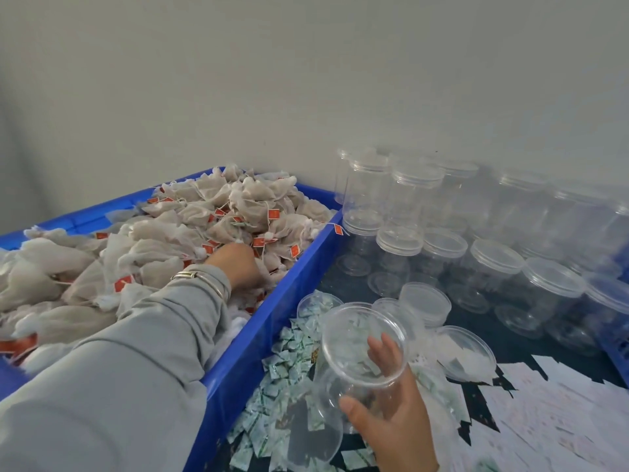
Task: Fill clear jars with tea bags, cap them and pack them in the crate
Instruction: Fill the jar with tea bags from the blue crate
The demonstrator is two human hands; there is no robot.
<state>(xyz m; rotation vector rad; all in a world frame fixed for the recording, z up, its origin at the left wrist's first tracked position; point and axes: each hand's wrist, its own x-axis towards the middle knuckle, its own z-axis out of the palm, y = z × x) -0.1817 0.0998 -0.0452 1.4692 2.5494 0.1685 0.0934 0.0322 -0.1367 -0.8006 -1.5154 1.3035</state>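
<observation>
a plain pale wall fills the upper half of the frame, and below it a dark table top carries everything else. the blue bin runs from the left edge toward the centre, heaped with pale mesh tea bags that trail strings and small red tags. the left hand, coming in on a grey sleeve with bangles at the wrist, is sunk into that heap near the bin's right wall; its fingers are buried among the bags, so i cannot tell whether they have closed on any. the right hand, at lower centre, grasps the open jar: thumb on the near side of its clear wall, fingertips curled over the rim into the mouth. the jar is tilted, its long axis running from its base at lower left up to its mouth at upper right, so the opening faces up and toward the viewer, just right of the bin wall. the left hand is the nearer one to the bags, and a handful would have to travel right and down over the blue wall to reach that mouth. the jar looks thin, glossy and empty. small green-printed sachets lie scattered beneath it, loose clear lids sit beside it, and capped empty jars stand stacked at upper right.
</observation>
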